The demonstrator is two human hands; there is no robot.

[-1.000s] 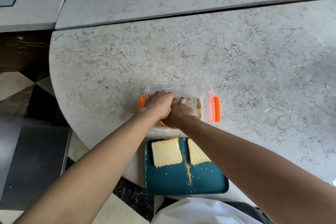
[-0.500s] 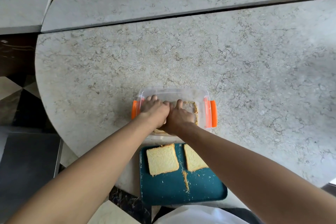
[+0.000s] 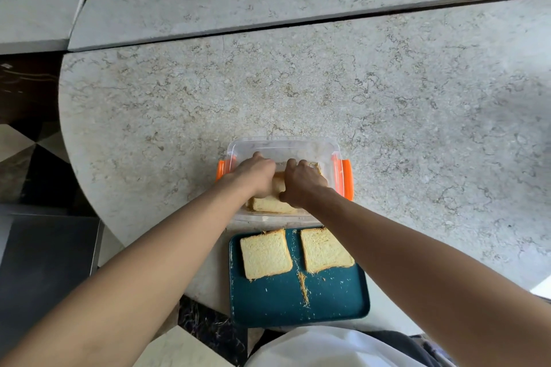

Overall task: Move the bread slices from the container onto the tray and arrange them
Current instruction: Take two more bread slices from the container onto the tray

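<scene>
- Inside the container [image 3: 336,158] — left hand [image 3: 255,176] and right hand [image 3: 301,182], fingers curled onto bread [image 3: 269,205]; actual grip can't be told.
- Nearer, on the tray [image 3: 298,307] — two slices [image 3: 265,253] side by side.

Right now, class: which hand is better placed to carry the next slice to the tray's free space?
Probably the left hand: the tray's bare near-left part is open beside the left forearm, while the right forearm overhangs the tray's right side.

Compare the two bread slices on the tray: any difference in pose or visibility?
The left slice shows whole; the right slice has its far right corner hidden under the right forearm. The left slice sits nearer the tray's left edge, the right one mid-tray. Both lie flat, apart, slightly turned, crumbs between them.
</scene>
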